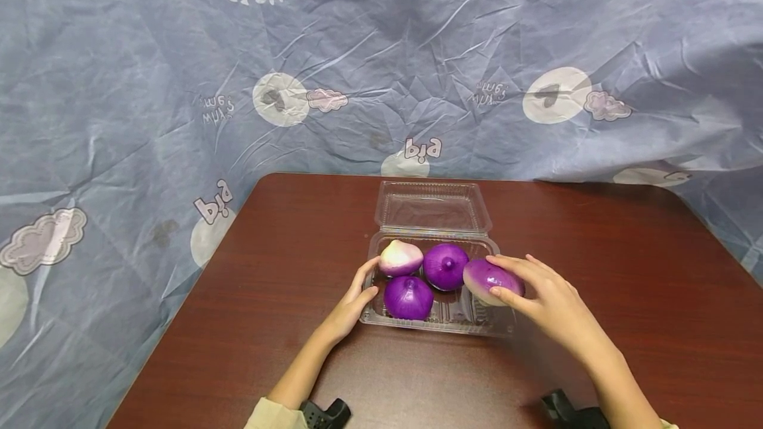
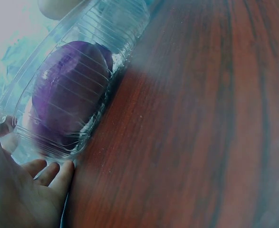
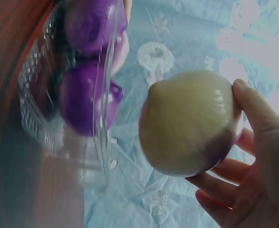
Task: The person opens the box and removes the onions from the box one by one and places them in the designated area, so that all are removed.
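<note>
A clear plastic clamshell container lies with its lid raised toward the back. Inside it are two purple onions, one at the near left and one at the back middle, plus a white-and-purple onion at the back left. My right hand holds another onion between thumb and fingers, over the container's right end. The right wrist view shows this held onion's pale side beside the container wall. My left hand touches the container's left end, fingers spread and mostly straight.
The container stands on a dark reddish-brown wooden table. Its transparent lid leans back behind the base. A wrinkled blue-grey printed cloth hangs behind the table and down its left side.
</note>
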Motion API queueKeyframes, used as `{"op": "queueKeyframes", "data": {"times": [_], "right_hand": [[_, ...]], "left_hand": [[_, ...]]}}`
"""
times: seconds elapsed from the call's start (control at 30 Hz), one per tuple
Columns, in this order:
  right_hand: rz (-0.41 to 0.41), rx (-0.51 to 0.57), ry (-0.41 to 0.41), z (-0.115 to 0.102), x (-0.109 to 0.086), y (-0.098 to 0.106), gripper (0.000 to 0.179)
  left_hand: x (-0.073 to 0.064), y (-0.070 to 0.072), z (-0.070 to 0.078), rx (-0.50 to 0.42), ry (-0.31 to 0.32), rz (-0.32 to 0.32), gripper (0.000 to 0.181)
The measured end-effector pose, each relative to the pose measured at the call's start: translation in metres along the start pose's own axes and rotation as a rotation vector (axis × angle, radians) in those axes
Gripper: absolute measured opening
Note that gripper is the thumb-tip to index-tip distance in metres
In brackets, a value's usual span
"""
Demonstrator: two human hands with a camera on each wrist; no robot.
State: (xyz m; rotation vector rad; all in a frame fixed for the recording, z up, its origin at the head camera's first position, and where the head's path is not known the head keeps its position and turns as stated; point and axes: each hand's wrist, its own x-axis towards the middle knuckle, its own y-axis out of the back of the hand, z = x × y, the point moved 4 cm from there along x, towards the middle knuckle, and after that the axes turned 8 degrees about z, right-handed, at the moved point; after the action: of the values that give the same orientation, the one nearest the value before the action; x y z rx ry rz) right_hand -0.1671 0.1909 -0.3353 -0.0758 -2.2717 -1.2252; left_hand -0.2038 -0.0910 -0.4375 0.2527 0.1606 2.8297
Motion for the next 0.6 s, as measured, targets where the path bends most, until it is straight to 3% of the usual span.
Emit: {"op": "queueKeyframes", "data": {"times": [0.13,0.37,0.47,0.6], "right_hand": [[0.079,0.014,-0.029,0.010,0.002,0.008,0.043],[0.306,-0.009,-0.076,0.040,0.003,0.006,0.047],[0.351,-0.013,-0.109,0.053,0.003,0.002,0.047],[0.379,0.023,-0.146,0.068,0.003,-0.003,0.048]], "left_hand": [[0.001,0.000,-0.005,0.005,0.010,-0.006,0.052],[0.004,0.001,-0.018,0.022,-0.012,0.010,0.051],[0.003,0.001,-0.015,0.021,0.004,0.011,0.051],[-0.001,0.000,0.001,0.029,0.012,-0.004,0.052]]}}
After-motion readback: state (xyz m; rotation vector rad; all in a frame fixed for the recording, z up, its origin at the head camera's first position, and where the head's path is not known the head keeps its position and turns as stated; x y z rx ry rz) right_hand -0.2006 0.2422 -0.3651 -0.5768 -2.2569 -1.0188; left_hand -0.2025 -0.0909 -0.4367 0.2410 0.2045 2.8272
